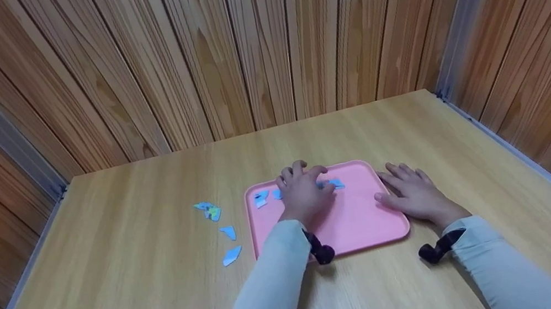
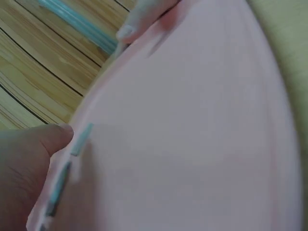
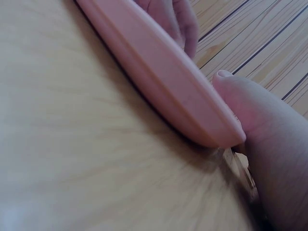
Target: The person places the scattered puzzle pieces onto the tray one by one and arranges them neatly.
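Note:
A shallow pink tray point(image 1: 359, 219) lies on the wooden table. Above its far left half, my left hand point(image 1: 305, 194) spreads its fingers over a row of flat blue pieces, partly covering them. One irregular blue piece point(image 1: 261, 199) shows left of that hand, and another blue piece point(image 1: 337, 184) lies just past its thumb. In the left wrist view, thin blue pieces point(image 2: 58, 190) appear nearly edge-on near the thumb. My right hand point(image 1: 414, 195) rests along the tray's right side, its thumb over the rim and its fingers extended beside it.
Left of the tray on the table point(image 1: 125, 291) lie a blue-and-green cluster of pieces point(image 1: 212, 211), a small blue piece point(image 1: 229, 232) and a larger light-blue piece point(image 1: 232, 255). Wood-plank walls point(image 1: 214, 53) enclose the back and sides.

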Tool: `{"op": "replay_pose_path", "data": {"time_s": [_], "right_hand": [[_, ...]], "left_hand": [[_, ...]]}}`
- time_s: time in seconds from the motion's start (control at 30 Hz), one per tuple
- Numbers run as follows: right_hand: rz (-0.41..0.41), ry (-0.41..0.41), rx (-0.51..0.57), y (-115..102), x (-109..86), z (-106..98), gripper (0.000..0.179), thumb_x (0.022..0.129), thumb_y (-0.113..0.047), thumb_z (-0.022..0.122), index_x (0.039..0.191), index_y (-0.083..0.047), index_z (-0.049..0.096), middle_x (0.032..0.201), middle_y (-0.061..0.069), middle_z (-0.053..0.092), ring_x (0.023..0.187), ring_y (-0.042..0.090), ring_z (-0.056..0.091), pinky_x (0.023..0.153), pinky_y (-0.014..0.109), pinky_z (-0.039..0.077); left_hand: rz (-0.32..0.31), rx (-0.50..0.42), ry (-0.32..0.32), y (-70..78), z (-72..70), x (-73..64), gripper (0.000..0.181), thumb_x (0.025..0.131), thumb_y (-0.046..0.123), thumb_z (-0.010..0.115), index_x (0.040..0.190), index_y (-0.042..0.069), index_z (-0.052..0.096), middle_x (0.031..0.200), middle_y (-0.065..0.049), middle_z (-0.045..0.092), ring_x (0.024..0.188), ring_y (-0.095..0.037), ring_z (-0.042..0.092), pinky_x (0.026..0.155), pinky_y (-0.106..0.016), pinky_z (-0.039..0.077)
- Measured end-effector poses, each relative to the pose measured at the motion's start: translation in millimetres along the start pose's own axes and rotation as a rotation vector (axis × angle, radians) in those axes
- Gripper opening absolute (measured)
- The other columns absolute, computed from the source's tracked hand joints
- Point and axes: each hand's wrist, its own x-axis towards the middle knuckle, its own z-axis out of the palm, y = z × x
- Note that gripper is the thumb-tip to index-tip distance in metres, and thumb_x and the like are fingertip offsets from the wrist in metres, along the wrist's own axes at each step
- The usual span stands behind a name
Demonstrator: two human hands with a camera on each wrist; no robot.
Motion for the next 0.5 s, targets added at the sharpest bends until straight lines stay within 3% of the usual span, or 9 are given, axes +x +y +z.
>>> {"op": "replay_pose_path", "data": {"time_s": [0.23, 0.5], "right_hand": [[0.014, -0.017, 0.005, 1.2, -2.5, -2.6, 0.082, 0.098, -0.063, 0.046, 0.157, -0.007, 0.035, 0.165, 0.025, 0.017, 0.151, 0.049, 0.005, 0.116, 0.065, -0.002], [0.009, -0.029, 0.012, -1.6, -0.1, -0.2, 0.082, 0.099, -0.063, 0.045, 0.157, -0.008, 0.033, 0.165, 0.025, 0.016, 0.151, 0.049, 0.003, 0.116, 0.066, -0.003]], "left_hand": [[0.049, -0.079, 0.060, -13.9, -42.8, -19.6, 0.037, 0.092, 0.031, 0.070, 0.129, 0.032, 0.066, 0.144, -0.001, 0.045, 0.138, -0.031, 0.030, 0.117, -0.056, 0.012], [-0.064, -0.150, 0.155, -53.2, -78.9, -56.2, 0.028, 0.092, 0.025, 0.070, 0.120, 0.030, 0.069, 0.138, 0.001, 0.050, 0.135, -0.029, 0.030, 0.114, -0.053, 0.017]]}}
